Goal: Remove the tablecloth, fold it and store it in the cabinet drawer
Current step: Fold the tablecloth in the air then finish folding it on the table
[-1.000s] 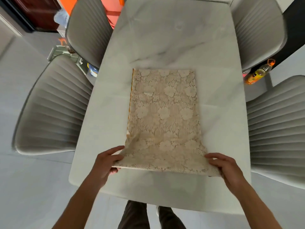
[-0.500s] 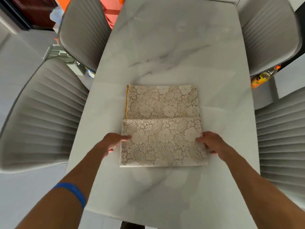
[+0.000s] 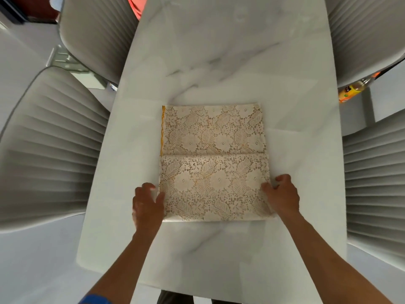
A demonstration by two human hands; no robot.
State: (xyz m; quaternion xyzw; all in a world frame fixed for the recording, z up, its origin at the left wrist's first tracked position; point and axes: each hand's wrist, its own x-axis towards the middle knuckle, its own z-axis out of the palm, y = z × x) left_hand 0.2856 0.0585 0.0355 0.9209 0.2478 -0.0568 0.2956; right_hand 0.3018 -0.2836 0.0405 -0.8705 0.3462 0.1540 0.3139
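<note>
A: Where did the folded cream lace tablecloth (image 3: 213,163) lie?

B: Flat on the white marble counter (image 3: 219,51), its near half doubled over the far half (a yellow trim (image 3: 162,130) showed along the far half's left edge).

A: And the hands?

B: The left hand (image 3: 148,205) gripped the cloth's near-left edge, thumb on top; the right hand (image 3: 282,195) clasped the near-right edge, fingers curled. Ribbed grey chairs (image 3: 50,145) flanked both sides.

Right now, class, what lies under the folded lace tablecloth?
The lace tablecloth lies flat on the white marble table, and its near flap is folded over its own lower layer. The table beneath shows only around it. Left hand and right hand hold its near corners.
</note>
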